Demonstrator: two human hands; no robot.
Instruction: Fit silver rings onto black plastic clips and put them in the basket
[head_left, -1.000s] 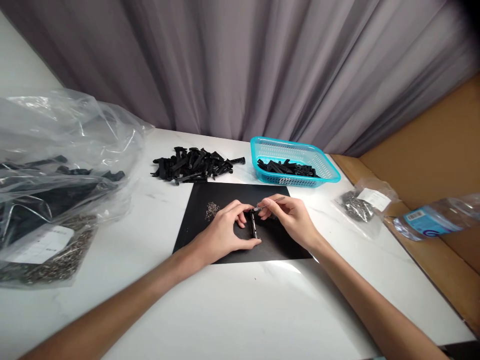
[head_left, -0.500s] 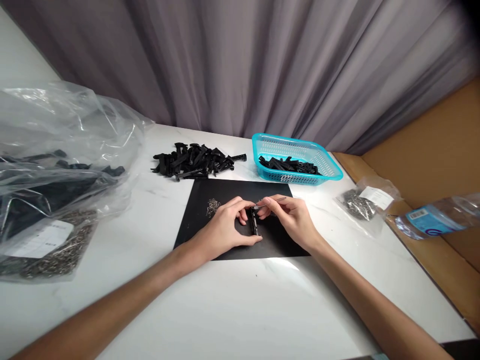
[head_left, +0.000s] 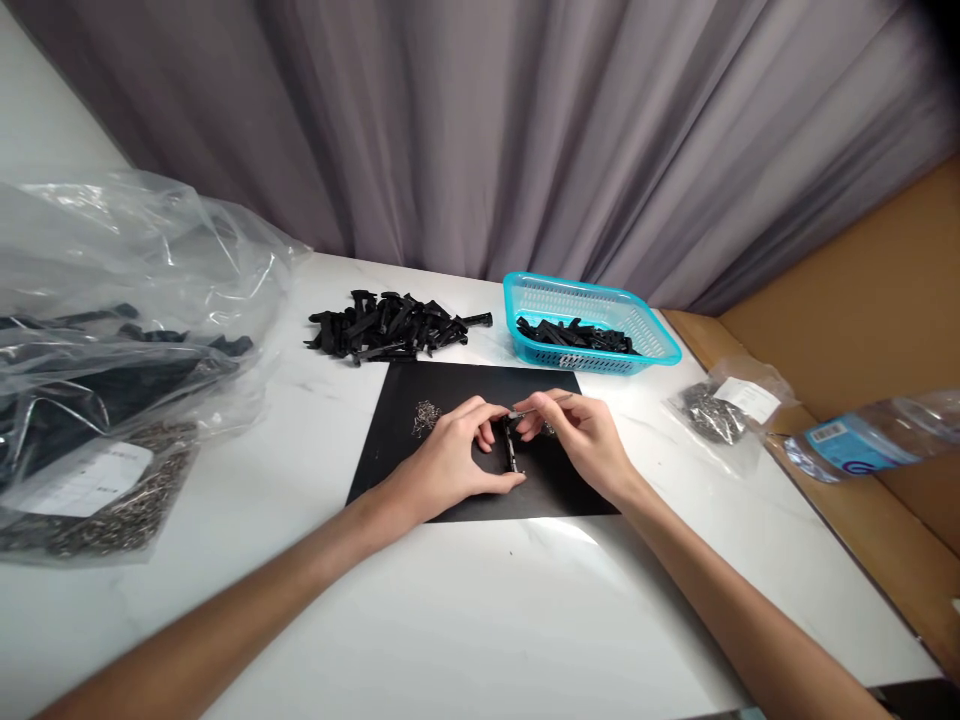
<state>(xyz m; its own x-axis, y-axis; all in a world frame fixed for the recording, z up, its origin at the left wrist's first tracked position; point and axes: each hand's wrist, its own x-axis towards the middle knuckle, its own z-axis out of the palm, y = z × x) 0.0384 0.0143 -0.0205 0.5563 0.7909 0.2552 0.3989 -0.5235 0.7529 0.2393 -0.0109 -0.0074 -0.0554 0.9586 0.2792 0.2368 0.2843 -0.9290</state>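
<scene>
My left hand (head_left: 454,455) is curled around a small black plastic part (head_left: 511,447), pinching it upright on the black mat (head_left: 420,470). My right hand (head_left: 581,432) is closed on a thin metal tool (head_left: 541,404) whose tip meets the top of that part. A small heap of tiny metal springs (head_left: 425,417) lies on the mat just left of my left hand.
A pile of black plastic parts (head_left: 390,327) lies behind the mat. A turquoise basket (head_left: 637,340) holds more of them. Large clear bags (head_left: 112,330) with black parts and metal bits fill the left. A small bag of metal bits (head_left: 716,410), a plastic bottle (head_left: 870,435) and a cardboard box (head_left: 862,300) are on the right.
Both hands stay on the part and tool in the same grip. Only the view shifts slightly.
</scene>
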